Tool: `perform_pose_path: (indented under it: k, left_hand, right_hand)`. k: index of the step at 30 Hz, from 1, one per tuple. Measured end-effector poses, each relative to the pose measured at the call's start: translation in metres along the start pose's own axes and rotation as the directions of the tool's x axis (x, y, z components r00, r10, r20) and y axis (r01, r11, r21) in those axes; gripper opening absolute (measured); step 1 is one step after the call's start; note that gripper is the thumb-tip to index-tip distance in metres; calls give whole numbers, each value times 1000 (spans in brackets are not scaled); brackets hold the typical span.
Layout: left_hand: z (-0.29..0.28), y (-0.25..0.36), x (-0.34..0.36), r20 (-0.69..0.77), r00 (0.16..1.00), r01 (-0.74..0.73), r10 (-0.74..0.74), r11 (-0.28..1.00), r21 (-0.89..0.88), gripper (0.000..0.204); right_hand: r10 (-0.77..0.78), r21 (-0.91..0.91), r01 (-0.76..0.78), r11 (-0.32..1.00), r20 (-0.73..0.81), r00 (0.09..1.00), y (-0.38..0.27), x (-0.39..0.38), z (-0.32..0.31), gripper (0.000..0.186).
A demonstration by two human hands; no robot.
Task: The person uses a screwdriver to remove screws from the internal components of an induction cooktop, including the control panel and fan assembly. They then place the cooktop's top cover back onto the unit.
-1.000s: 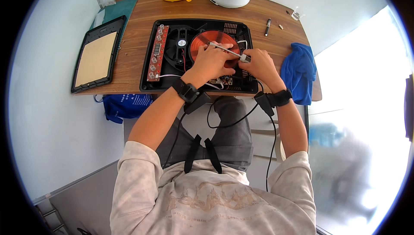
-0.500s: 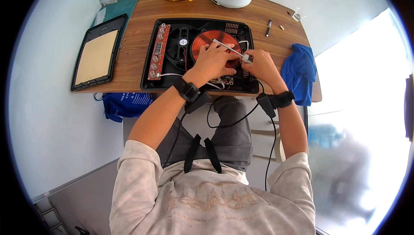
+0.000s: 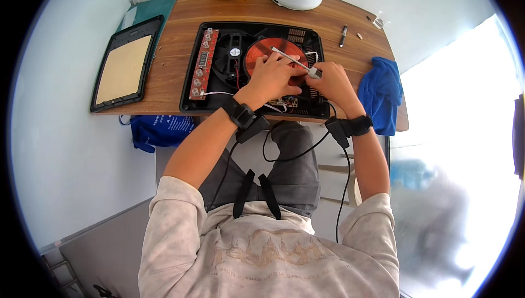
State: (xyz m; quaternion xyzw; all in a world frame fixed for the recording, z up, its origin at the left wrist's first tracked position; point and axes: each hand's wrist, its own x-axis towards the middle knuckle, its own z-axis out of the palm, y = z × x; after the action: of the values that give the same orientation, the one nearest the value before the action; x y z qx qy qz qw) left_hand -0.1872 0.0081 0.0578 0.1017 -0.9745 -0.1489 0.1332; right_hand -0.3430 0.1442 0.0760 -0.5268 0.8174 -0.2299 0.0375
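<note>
Head view: both hands work over the opened induction cooker [image 3: 219, 68] at the middle of the wooden desk [image 3: 350, 30]. The right hand [image 3: 333, 82] has its grip closed round a thin white tool [image 3: 292, 60] slanting over the copper coil [image 3: 257, 52]. The left hand [image 3: 273, 76] rests curled on the coil, beside the tool; whether it holds anything cannot be told. A red circuit strip [image 3: 203, 63] lies left inside the cooker; a blue cloth [image 3: 383, 93] lies right.

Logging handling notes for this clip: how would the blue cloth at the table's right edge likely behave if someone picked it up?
The blue cloth lies crumpled and folded, so it is probably floppy and would droop. It looks thin, so likely light. Part of it hangs over the wooden table edge, so a push might slide it off.
</note>
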Motion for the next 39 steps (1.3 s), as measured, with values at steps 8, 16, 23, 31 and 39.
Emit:
perform_pose_path:
  k: [8,16,23,31,39]
  left_hand:
    - [2,0,1,-11,1000,19,-19,999,-27,50]
    - [4,-2,-1,-14,1000,21,-21,1000,-19,50]
    - [2,1,-1,-20,1000,17,-17,1000,-17,50]
    - [5,-4,0,-14,1000,-9,9,1000,17,52]
    - [6,-2,0,-19,1000,-5,5,1000,2,53]
  right_hand:
    - [27,-25,-26,999,40,999,-4,0,-1,30]
    - [-32,-11,33,999,50,998,-5,-1,-3,32]
    - [-63,-36,64,997,48,997,-5,0,-4,30]
    - [55,51,-55,997,3,999,-15,-3,-14,33]
    - [36,225,-40,974,20,999,-4,-39,-81,37]
